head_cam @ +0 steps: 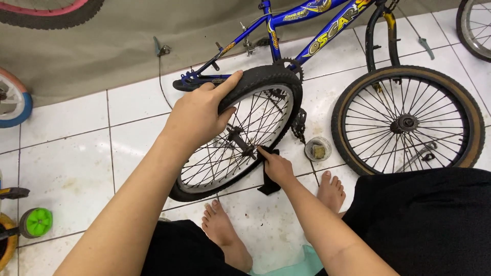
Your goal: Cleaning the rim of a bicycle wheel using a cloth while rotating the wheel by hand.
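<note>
Head view, looking down at two bare arms over a white tiled floor (76, 153). Left hand (197, 115) is closed around the top of a loose bike wheel (240, 138), thumb lying along the black tire (266, 76), fingers wrapped over the rim side, so it has a firm hold of the tire. Right hand (276, 164) is low at the wheel's middle, fingers pinched together at the axle (241, 142), touching the hub end; cannot tell if it holds a small part there. The wheel stands tilted on the floor, bottom edge just in front of the person's bare feet (220, 225), top leaning against the blue bike frame (302, 30). A black strap or tool (269, 179) lies under the right hand. Just beside it to the right sits a small round tin (318, 149) with something yellowish inside. Further right a second wheel (406, 120) with a tan-sided tire lies near the frame's fork (381, 36), apart from the first wheel. The chainring (291, 66) shows behind the held tire. Far left edge: a green training wheel (37, 222) and part of a blue-and-white wheel (13, 99). A grey-brown sheet (102, 56) covers the back. Black shorts (434, 220) fill the lower right.
</note>
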